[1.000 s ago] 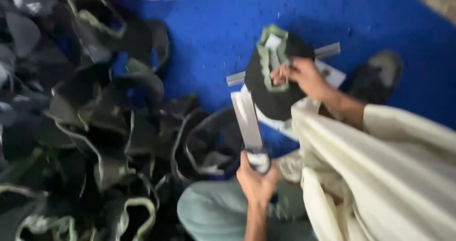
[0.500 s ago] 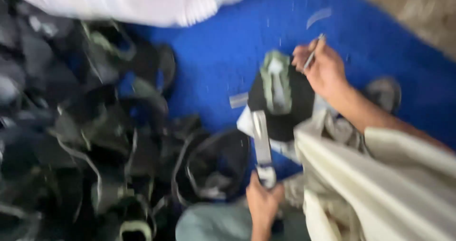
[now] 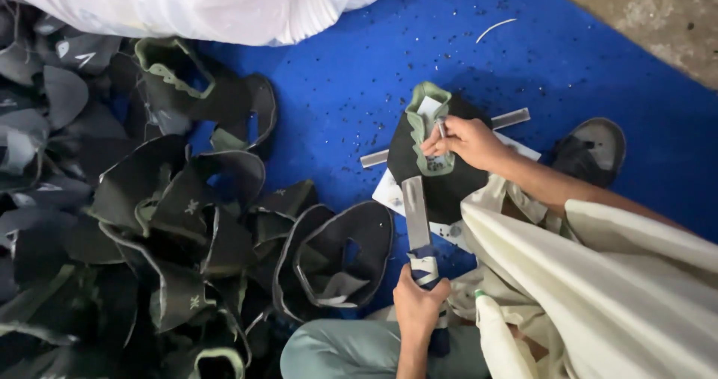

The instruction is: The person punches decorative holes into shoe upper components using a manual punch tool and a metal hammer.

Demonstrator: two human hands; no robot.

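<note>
Change since half a second ago: right hand (image 3: 465, 141) had come back down from beyond the far edge of the shoe upper (image 3: 441, 162) and lay on its green-edged collar (image 3: 426, 128); left hand (image 3: 419, 308) had stayed on the handle.
Left fingers: closed fully around the taped handle (image 3: 426, 270) of the flat blade (image 3: 416, 214), thumb side up.
Right fingers: narrow, pinched on a thin light tool (image 3: 441, 128); what kind of tool could not be told.
Place of the upper: directly under the right fingers, touching them; straight ahead of the left fingers, at the far end of the blade.
Long axis: blade ran from the left fist away toward the collar, nearly in line with the length of the upper.
Nearer hand: right hand, already on the collar; the left hand reached it only through the blade.
Under the upper: white board (image 3: 389, 193) and a metal strip (image 3: 516, 117) lying crosswise, on the blue mat (image 3: 329, 87).
Left of both hands: pile of dark uppers (image 3: 149, 222), well apart from the right fingers, near the left fist.
</note>
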